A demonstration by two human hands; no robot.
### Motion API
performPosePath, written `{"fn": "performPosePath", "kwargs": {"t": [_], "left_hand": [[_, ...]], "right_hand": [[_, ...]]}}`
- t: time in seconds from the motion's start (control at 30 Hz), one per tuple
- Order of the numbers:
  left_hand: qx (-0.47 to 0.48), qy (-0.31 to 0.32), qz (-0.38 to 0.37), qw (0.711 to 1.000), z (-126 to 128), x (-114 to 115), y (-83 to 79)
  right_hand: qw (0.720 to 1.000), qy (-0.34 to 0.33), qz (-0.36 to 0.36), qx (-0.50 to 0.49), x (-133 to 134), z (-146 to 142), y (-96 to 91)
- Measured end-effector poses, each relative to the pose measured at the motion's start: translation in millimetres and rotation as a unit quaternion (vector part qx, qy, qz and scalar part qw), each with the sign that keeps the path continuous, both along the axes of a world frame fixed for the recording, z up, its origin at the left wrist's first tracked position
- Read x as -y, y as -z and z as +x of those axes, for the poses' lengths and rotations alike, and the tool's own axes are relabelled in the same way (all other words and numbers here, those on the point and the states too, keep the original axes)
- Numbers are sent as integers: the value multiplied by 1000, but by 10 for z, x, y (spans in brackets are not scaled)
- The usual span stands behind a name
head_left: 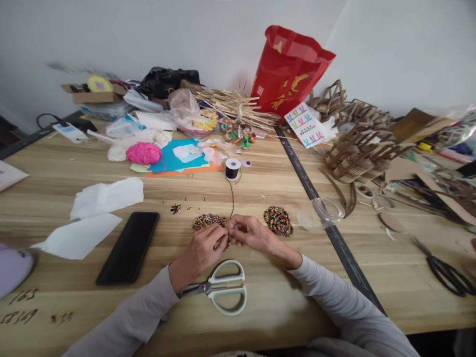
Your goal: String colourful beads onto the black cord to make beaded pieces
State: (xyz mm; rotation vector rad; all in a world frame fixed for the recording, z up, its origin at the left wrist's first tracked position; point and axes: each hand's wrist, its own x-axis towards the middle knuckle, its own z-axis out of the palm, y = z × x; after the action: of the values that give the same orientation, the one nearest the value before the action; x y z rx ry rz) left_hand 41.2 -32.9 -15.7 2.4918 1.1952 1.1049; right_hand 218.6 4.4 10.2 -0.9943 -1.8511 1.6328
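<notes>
My left hand (207, 244) and my right hand (250, 231) meet over the table, fingertips pinched close together. Black cord (233, 197) runs from a white spool (232, 169) down to the fingers of my right hand. Under and beside my left fingers lies a heap of colourful beads (208, 221), with a few beads showing just below the fingertips. What exactly the left fingers pinch is too small to make out. A coiled beaded string (278, 221) rests to the right. White-handled scissors (219, 286) lie near my left wrist, their blades partly hidden.
A black phone (128, 248) and white paper pieces (107, 197) lie at the left. Pink yarn (143, 153), blue sheets (174, 154) and a red bag (290, 69) stand or lie farther back. Rolls of clear tape (327, 210), woven baskets (357, 153) and black scissors (446, 270) are at the right.
</notes>
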Motion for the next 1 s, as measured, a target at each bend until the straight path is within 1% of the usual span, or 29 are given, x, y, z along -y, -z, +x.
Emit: {"fn": "performPosePath", "kwargs": {"t": [0.1,0.27,0.47,0.73,0.83,1.0], "left_hand": [[1,2,-9,1000,-3,-1,-2],[32,9,-48,998,-4,4,-29],[79,12,-127,989,-14,-11,-55],[146,17,-215,966,-11,-49,-153],[160,24,-246,956,-14,-62,-197],[174,28,-304,936,-24,-76,-234]], "right_hand": [[1000,2,-12,-3,-5,3,-5],[1000,1,-7,-1,-12,18,-28],[999,-7,37,19,-10,42,-30],[991,-10,113,70,21,56,-117],[990,-13,119,79,26,57,-141],[989,-22,123,76,19,67,-111]]}}
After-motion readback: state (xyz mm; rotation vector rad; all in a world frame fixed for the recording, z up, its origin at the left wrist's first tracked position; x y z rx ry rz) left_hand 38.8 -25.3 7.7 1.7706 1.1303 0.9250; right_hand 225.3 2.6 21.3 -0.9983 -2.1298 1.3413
